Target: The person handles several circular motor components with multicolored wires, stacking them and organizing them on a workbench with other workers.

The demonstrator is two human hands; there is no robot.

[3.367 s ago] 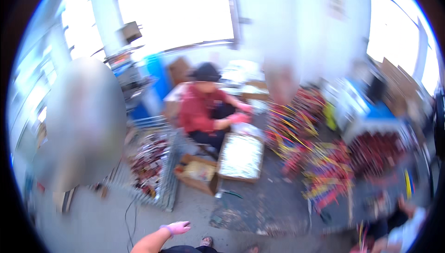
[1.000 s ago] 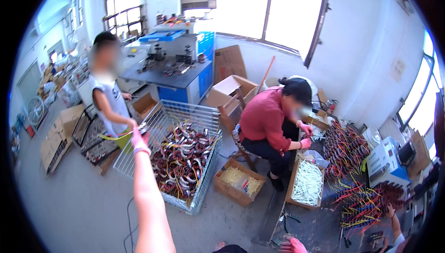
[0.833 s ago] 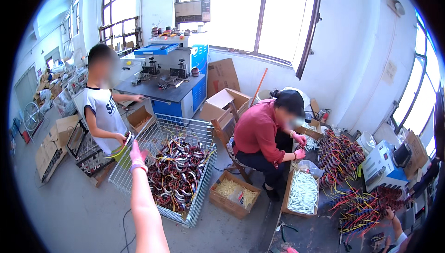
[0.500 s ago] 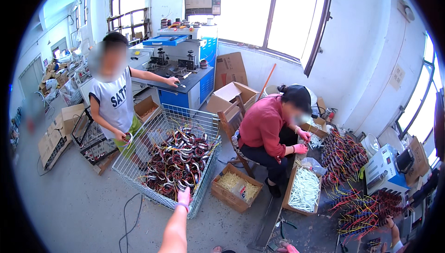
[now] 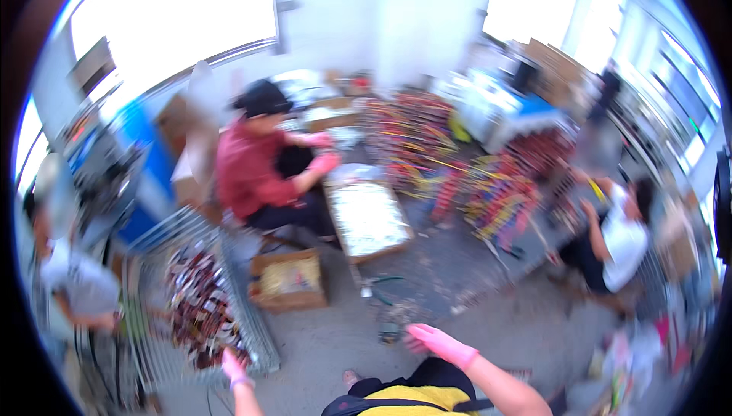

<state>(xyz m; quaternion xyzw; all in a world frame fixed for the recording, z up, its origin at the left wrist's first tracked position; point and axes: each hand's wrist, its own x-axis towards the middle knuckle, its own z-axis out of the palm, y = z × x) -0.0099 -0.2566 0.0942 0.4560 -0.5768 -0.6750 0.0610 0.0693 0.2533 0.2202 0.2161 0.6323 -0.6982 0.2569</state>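
Observation:
My left hand (image 5: 234, 369), in a pink glove, is at the near edge of a wire basket (image 5: 263, 343). Its fingers touch or nearly touch the heaped wound coil cores (image 5: 200, 305) inside; motion blur hides their grip. My right hand (image 5: 442, 346), also gloved in pink, hovers before my body by the near edge of the dark worktable (image 5: 450, 279). Its fingers are stretched out and nothing shows in them. A small dark object (image 5: 390, 334) lies close to these fingertips, too blurred to name. Green-handled pliers (image 5: 385, 294) lie on the table beyond.
A person in red (image 5: 252, 164) sits working beside a box of white sticks (image 5: 366, 218). Another box (image 5: 288, 279) stands on the floor. Wired coil cores (image 5: 412, 138) cover the table's far side. One person (image 5: 621, 237) sits right; another (image 5: 80, 282) stands left of the basket.
The view has swung to the right and is smeared, so the basket sits farther left. My right hand, formerly at the lower edge, now shows fully, along with my body.

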